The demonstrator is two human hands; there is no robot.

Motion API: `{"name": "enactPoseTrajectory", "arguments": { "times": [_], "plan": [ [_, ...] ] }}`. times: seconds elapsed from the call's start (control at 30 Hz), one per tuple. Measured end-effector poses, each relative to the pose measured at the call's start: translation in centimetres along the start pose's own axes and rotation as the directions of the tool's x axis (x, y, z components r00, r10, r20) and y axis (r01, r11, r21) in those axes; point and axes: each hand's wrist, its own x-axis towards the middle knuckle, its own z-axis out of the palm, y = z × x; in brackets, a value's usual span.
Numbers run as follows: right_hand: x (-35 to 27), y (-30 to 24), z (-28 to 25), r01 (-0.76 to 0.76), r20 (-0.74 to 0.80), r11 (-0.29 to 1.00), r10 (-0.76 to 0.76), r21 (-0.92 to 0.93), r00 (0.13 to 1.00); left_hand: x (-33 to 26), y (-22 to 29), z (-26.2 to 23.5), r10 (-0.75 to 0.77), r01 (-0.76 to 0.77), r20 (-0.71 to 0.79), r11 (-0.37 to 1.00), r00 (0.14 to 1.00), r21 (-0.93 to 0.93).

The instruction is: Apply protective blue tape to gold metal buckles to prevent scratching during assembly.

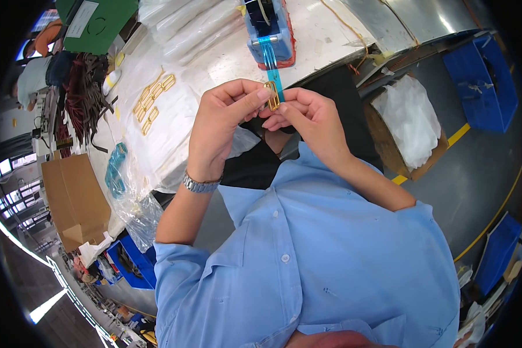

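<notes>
My left hand [217, 124] and my right hand [307, 119] meet in front of my chest and pinch a small gold rectangular buckle [272, 95] between their fingertips. A strip of blue tape [271, 64] runs from a blue tape dispenser [269, 26] on the table down to the buckle. A metal watch [200, 184] sits on my left wrist. Several more gold buckles [152, 101] lie in rows on white plastic sheeting [168, 122] to the left.
A white table [307, 35] holds clear bags, dark straps [84, 93] and a green folder [98, 23]. Cardboard [75, 197] lies at the left. A box lined with white plastic [409, 124] and blue crates [481, 81] stand on the grey floor at the right.
</notes>
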Motion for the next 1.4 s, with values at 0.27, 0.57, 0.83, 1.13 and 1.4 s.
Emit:
{"name": "enactPoseTrajectory", "arguments": {
  "times": [0.27,0.57,0.83,1.13,1.4],
  "plan": [
    [-0.3,0.1,0.2,0.005,-0.020,0.999,-0.006,-0.036,1.000,0.3,-0.5,0.3,-0.018,0.017,-0.017,1.000,1.000,-0.022],
    [-0.3,-0.1,0.4,0.009,-0.035,1.000,-0.009,-0.003,0.999,0.6,-0.7,0.4,-0.017,0.017,-0.034,1.000,0.999,-0.002],
    [0.2,0.0,0.5,-0.007,-0.091,1.000,0.006,-0.019,0.996,1.0,-0.7,0.9,0.005,-0.005,-0.049,1.000,0.999,0.005],
    [0.4,-0.2,-0.4,-0.037,-0.107,0.999,0.039,0.017,0.993,1.2,-2.4,0.3,0.074,-0.067,-0.061,0.993,0.995,0.097],
    [0.0,-1.5,-0.1,-0.116,-0.119,0.985,0.131,0.126,0.984,2.1,-3.2,0.7,0.004,-0.006,0.027,0.998,1.000,0.065]
  ]
}}
